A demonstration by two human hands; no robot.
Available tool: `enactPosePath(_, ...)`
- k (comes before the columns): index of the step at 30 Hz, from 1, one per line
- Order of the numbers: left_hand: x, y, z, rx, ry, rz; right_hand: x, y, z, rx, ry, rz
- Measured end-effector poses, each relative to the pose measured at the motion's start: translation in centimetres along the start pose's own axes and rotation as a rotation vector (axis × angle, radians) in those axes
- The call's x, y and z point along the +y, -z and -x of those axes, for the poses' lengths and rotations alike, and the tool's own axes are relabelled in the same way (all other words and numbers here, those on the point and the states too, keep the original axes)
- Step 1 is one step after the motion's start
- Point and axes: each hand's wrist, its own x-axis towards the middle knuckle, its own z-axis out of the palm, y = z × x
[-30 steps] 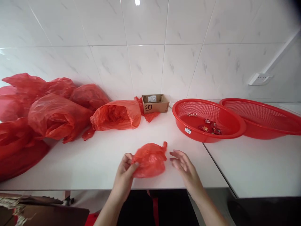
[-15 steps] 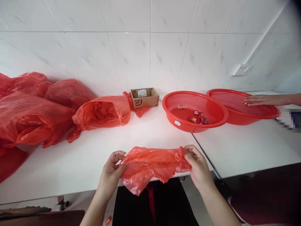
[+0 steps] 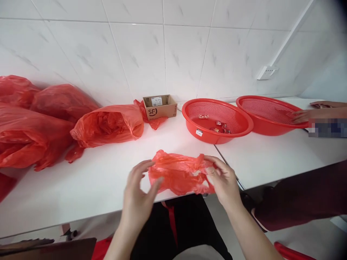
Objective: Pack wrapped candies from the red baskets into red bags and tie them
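Likely light, limp, slippery: red bag [image 3: 176, 179]. Right hand [image 3: 224, 180] pinches one end; left hand [image 3: 138, 189] spread. Best gripped by gathered edges.

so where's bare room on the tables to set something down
Bare tabletop lies front left, between the open bag and the near edge, beyond the held bag, and in front of the right basin. Crowded: back left, heaped bags; far right, another person's hand at that basin.

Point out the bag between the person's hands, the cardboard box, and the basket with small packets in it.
Red plastic bag [image 3: 176, 177]: head view, middle of its crumpled film.
Cardboard box [image 3: 166, 112]: head view, front side, right of the printed letters.
Red basket [image 3: 216, 139]: head view, outer front wall.
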Motion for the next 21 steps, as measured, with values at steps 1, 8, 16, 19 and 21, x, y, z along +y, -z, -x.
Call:
enactPosePath(1,1.1,-0.9,-0.1,-0.049,-0.052,0.032,-0.7,-0.5,0.3,-0.058,0.033,0.036)
enactPosePath(8,2.5,-2.7,-2.7,-0.117,0.001,0.206,-2.0,-0.9,0.8,-0.172,0.151,0.243)
enactPosePath(16,1.3,-2.6,-2.6,-0.178,0.382,0.633,-2.3,0.7,0.8,0.107,0.151,0.054)
enactPosePath(19,1.7,-3.2,-2.2,-0.188,0.376,0.62,-3.8,-0.3,1.9,0.045,0.244,0.051)
enactPosePath(21,1.8,-3.5,-2.0,-0.192,0.371,0.644,-3.8,-1.0,2.1,-0.059,0.26,0.116)
